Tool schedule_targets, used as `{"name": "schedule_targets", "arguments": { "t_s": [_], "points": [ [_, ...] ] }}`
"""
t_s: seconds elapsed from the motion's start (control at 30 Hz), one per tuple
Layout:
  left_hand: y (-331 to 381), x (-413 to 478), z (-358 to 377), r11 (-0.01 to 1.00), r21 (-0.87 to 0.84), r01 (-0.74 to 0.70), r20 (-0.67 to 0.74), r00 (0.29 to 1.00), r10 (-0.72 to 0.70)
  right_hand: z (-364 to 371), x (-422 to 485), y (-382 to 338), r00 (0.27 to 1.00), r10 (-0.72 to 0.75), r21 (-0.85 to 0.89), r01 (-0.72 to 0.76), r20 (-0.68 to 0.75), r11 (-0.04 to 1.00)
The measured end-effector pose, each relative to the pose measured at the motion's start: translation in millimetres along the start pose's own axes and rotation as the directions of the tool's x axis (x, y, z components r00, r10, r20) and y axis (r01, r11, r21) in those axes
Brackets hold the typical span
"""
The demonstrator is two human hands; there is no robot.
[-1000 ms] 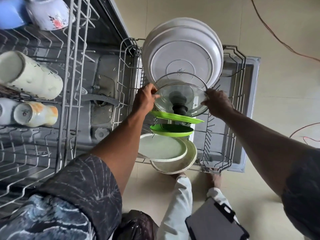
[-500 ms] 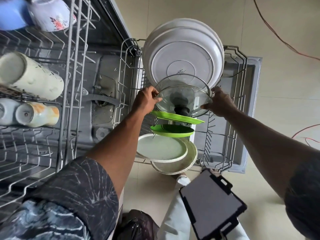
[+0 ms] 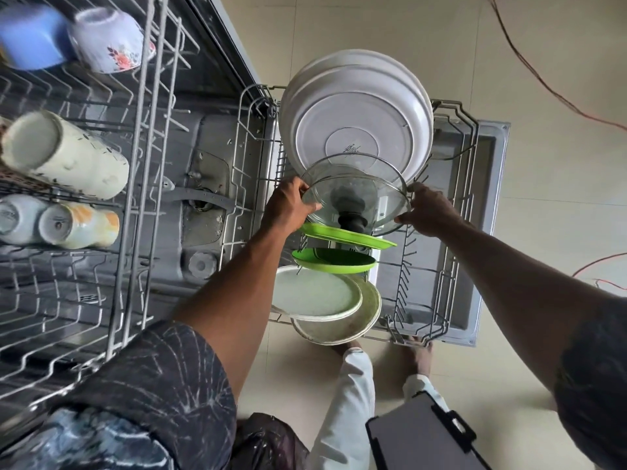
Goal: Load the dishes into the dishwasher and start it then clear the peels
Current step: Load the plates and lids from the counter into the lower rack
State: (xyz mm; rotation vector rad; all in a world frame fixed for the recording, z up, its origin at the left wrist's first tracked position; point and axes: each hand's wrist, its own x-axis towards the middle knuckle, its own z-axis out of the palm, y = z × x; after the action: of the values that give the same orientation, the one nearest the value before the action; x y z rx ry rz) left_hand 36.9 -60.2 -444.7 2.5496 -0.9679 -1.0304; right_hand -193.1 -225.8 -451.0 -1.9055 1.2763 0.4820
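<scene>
we see the lower rack pulled out over the open dishwasher door. it holds white plates at the far end, then two green plates, then two pale plates nearest us. the glass lid stands tilted between the white plates and the green ones, its black knob toward the green. our left hand curls round its left rim and our right hand pinches its right rim. the upper rack carries a blue bowl, a floral bowl, a cream tumbler and mugs. a red cable crosses the beige floor tiles. since half a second ago the lid has barely shifted, and the dark clipboard sits lower in view.
</scene>
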Motion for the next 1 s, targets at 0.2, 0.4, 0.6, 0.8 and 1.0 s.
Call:
{"name": "schedule_targets", "arguments": {
  "t_s": [0.2,0.4,0.6,0.8,1.0],
  "points": [
    [4,-11,3,1.0,-0.012,0.016,-0.032,0.999,-0.016,-6,-5,-2,0.999,-0.036,-0.065,0.039,0.034,0.997],
    [6,-31,10,0.993,-0.095,0.068,-0.063,0.995,-0.074,-14,-18,-14,0.992,-0.106,-0.185,0.117,0.068,0.976],
    [12,-68,10,0.989,-0.135,0.062,-0.125,0.989,-0.079,-26,-33,-32,0.984,-0.134,-0.254,0.16,0.115,0.954],
    [34,-116,9,0.988,-0.126,0.094,-0.248,0.961,-0.123,-46,-45,-37,0.955,-0.218,-0.323,0.275,0.2,0.905],
    [80,-185,28,0.981,-0.086,0.174,-0.39,0.9,-0.194,-75,-82,-26,0.854,-0.407,-0.424,0.516,0.325,0.744]
  ]
}}
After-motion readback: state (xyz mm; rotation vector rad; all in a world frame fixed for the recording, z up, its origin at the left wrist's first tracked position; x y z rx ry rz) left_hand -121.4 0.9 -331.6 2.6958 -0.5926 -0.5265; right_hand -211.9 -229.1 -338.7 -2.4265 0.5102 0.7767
